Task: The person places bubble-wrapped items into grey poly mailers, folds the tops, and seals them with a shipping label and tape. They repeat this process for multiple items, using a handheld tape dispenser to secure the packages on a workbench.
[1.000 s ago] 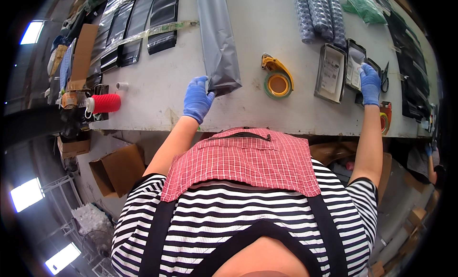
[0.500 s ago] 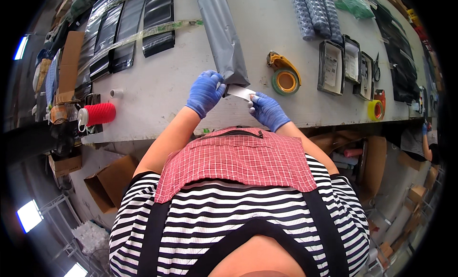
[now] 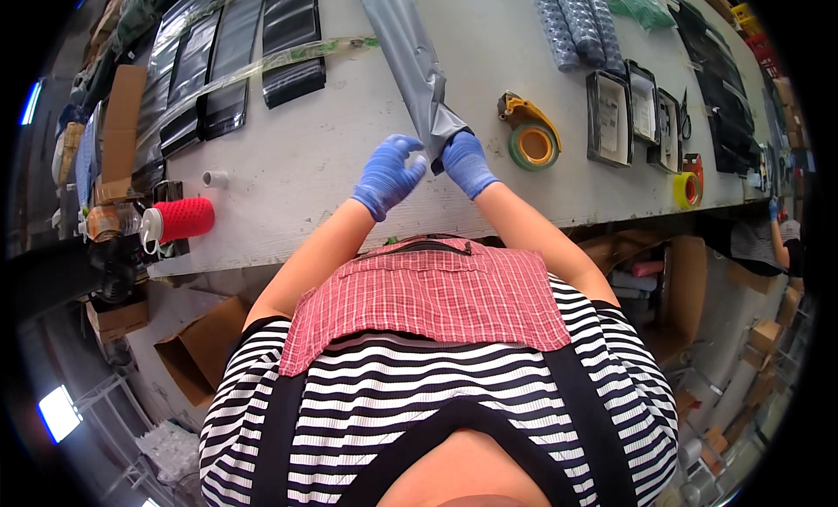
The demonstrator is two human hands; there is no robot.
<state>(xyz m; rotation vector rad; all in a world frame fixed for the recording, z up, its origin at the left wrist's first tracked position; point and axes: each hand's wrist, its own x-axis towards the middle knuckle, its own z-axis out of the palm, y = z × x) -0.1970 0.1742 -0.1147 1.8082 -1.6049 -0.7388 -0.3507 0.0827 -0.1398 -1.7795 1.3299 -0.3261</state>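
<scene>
A long grey plastic mailing bag point(image 3: 417, 79) lies on the table, stretching away from me, its crumpled near end gaping with a dark inside. My right hand point(image 3: 469, 164), in a blue knit glove, reaches into that mouth. Its fingers are hidden by the bag, so their grip does not show. Just left of the mouth is my left hand point(image 3: 390, 173), gloved in the same blue. Its thumb stands apart from the curved fingers, and nothing shows between them. The fingertips are close to the bag's edge; whether they touch it I cannot tell.
Right of the bag lies a yellow tape dispenser point(image 3: 531, 132), near several small open boxes point(image 3: 609, 119) and bubble-wrap rolls point(image 3: 572, 27). Black plastic bags point(image 3: 292, 44) lie at left under clear tape. A red-sleeved bottle point(image 3: 183, 219) rests by the table's left front edge.
The white strip between my hands has gone out of sight. My right hand has moved up into the bag's mouth. My left hand has let go of the bag's end and parted its fingers.
</scene>
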